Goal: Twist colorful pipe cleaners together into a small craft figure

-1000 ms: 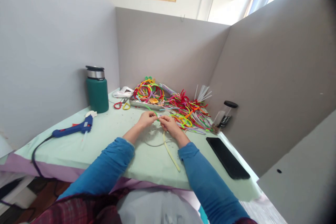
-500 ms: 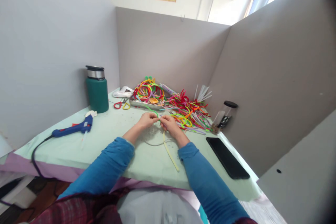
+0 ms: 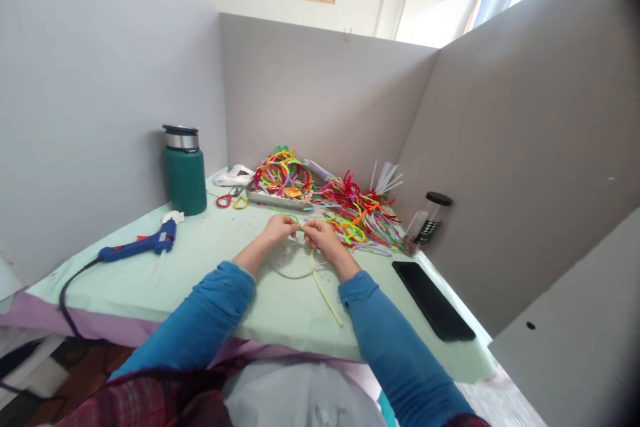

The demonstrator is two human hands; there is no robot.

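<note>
Pinching green pipe cleaner (image 3: 289, 215) between fingertips of left hand (image 3: 280, 229) and right hand (image 3: 321, 237), nearly touching, over the table (image 3: 280, 327), in front of the tray (image 3: 277, 200). Showing its far end lower and flatter than a second ago, with hardly any hand shift. Likely mid-bend, not let go. Can't tell whether also gripping pale yellow strip (image 3: 323, 291) below right hand.

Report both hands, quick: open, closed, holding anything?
Left hand: closed, pinching a green pipe cleaner.
Right hand: closed, apparently pinching the same green pipe cleaner; whether it also holds the pale yellow strip can't be told.
</note>
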